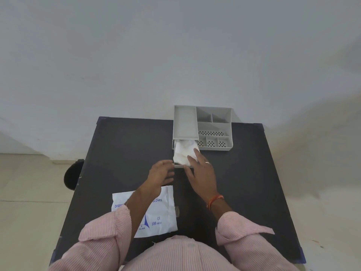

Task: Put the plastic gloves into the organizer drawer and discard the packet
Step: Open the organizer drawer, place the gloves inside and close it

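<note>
Right hand [202, 171] lies flat, fingers spread, on the gloves [182, 154], pressing them down into the open drawer [183, 166] near the table's [121, 145] far edge. I keep my left hand [161, 173] loosely curled, empty, beside the drawer front to steady it. Packet [156, 216] waits at the near edge.

**Both hands forward, fingers loose**

Left hand [161, 173]: palm down, fingers curled loosely inward, tips pointing right, nothing gripped. Forearm bare, pink striped sleeve rolled to the elbow.

Right hand [201, 171]: palm down, fingers spread flat and extended forward-left, ring on one finger. Orange thread band at the wrist. Sleeve rolled the same. Hands near each other, not touching.
</note>
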